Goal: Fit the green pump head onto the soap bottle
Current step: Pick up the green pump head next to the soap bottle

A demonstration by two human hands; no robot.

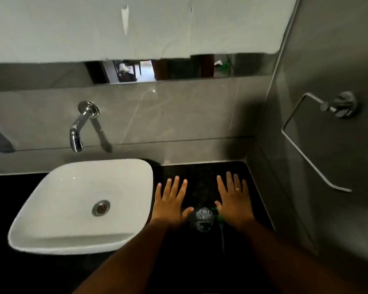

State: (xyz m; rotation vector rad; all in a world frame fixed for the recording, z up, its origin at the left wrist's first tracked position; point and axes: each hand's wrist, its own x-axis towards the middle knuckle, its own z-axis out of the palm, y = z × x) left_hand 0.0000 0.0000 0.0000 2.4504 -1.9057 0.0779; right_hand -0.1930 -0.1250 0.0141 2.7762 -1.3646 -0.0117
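A clear soap bottle (pixel 202 218) stands on the black countertop (pixel 202 172), seen from above, with its open neck facing me. The green pump head (pixel 219 217) lies just right of the bottle, mostly hidden under my right hand; its thin tube trails toward me. My left hand (pixel 171 201) is spread flat, palm down, left of the bottle, thumb close to it. My right hand (pixel 234 200) is spread flat on the bottle's right, a ring on one finger. Neither hand holds anything.
A white square basin (pixel 51 209) sits to the left, close to my left hand, with a chrome wall tap (pixel 78 128) above it. A grey tiled wall closes the right side, carrying a metal towel ring (pixel 314 134). A mirror strip (pixel 157 70) runs behind.
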